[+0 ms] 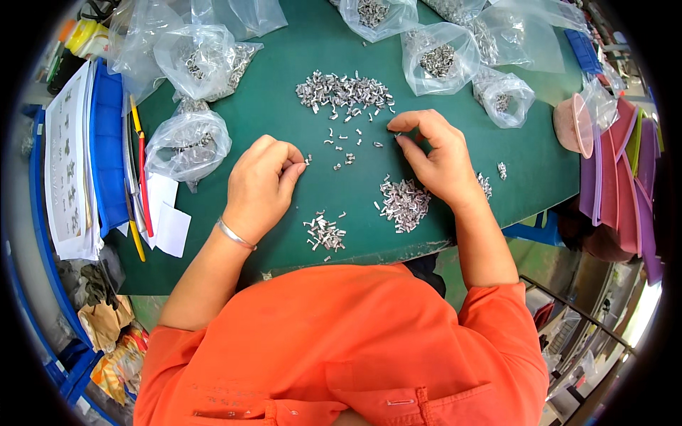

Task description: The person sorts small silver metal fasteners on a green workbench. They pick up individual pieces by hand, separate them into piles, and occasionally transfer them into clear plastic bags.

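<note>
My left hand point(261, 186), a metal bangle on its wrist, pinches with thumb and forefinger at a small silvery metal part point(307, 160). Across from it, my right hand point(442, 157) has its thumb and forefinger close together on another tiny metal part point(396, 135), mostly hidden by the fingertips. Between the hands, several loose metal parts point(349, 159) lie scattered on the green tabletop point(270, 92). A wide pile of metal parts point(344, 92) spreads beyond them. Nearer to me are a dense pile of metal parts point(403, 206) below my right hand and a smaller pile point(325, 233) by my left forearm.
Clear plastic bags of metal parts point(190, 145) stand at the left, and more bags point(439, 60) at the far right. A pink cup point(572, 126) sits at the right edge near purple and pink trays point(614, 184). Papers point(71, 163) and a blue bin point(109, 149) line the left.
</note>
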A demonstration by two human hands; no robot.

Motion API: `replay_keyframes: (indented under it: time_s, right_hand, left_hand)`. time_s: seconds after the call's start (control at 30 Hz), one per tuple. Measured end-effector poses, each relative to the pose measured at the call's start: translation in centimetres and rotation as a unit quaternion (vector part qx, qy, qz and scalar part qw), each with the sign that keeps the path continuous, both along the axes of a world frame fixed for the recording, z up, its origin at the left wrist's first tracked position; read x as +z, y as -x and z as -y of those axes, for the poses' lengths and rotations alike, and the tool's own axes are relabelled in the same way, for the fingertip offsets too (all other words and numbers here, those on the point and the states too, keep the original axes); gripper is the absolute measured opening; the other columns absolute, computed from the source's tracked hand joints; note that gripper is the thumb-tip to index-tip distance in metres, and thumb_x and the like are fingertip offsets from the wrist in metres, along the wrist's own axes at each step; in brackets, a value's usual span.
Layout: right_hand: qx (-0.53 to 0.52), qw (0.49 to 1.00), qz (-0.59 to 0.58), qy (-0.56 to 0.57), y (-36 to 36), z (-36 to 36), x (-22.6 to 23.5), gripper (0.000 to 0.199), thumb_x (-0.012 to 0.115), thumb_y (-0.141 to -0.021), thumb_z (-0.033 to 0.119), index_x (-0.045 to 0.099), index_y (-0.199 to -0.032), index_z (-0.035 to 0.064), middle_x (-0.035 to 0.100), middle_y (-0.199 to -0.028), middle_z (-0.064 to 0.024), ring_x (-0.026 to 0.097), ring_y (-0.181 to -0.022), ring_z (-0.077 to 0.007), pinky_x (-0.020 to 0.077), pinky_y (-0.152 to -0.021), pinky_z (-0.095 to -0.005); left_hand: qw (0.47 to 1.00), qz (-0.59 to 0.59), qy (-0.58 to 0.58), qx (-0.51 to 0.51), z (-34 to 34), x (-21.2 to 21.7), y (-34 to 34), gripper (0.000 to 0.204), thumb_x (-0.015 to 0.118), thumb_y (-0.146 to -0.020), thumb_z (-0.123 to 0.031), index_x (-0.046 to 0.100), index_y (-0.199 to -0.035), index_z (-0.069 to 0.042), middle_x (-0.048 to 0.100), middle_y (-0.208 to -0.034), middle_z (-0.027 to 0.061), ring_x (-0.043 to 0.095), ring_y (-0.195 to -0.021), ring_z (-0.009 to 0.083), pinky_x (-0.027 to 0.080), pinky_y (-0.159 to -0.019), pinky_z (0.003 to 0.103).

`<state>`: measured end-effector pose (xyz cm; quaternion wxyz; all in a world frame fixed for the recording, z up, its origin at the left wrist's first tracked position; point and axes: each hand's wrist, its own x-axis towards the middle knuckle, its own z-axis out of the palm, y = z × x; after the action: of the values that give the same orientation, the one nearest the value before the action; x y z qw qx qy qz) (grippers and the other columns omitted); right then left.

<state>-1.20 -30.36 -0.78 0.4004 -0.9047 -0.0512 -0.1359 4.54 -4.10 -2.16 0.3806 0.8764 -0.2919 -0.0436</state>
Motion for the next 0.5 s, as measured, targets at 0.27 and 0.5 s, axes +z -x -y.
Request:
replay_keyframes:
  time_s: [0.27,0.5]
  right_hand:
    - [0.084,0.993,0.043,0.064,-0.4,-1.5,-0.5,0.019,0.067,-0.077,-0.003,0.059,-0.091,0.006,0.062,-0.084,-0.008,0.059,-0.081,-0.0302,0.0472,-0.074,-0.0403]
    - [0.047,0.998,0.013,0.04,0.1,-1.6,-0.7,0.018,0.067,-0.077,-0.002,0.058,-0.091,0.0068,0.062,-0.084,-0.0076,0.059,-0.082,-0.0295,0.0463,-0.075,-0.0397]
  left_hand:
    - [1.0,0.008,0.015,-0.002,0.1,-0.1,-0.1,0.01,0.07,-0.081,0.002,0.063,-0.085,-0.002,0.054,-0.078,0.006,0.054,-0.061,0.0151,0.044,-0.057,0.027]
    - [1.0,0.017,0.007,-0.002,0.0,-0.2,0.0,0.01,0.07,-0.081,0.001,0.063,-0.086,-0.003,0.055,-0.079,0.006,0.055,-0.061,0.015,0.045,-0.057,0.027]
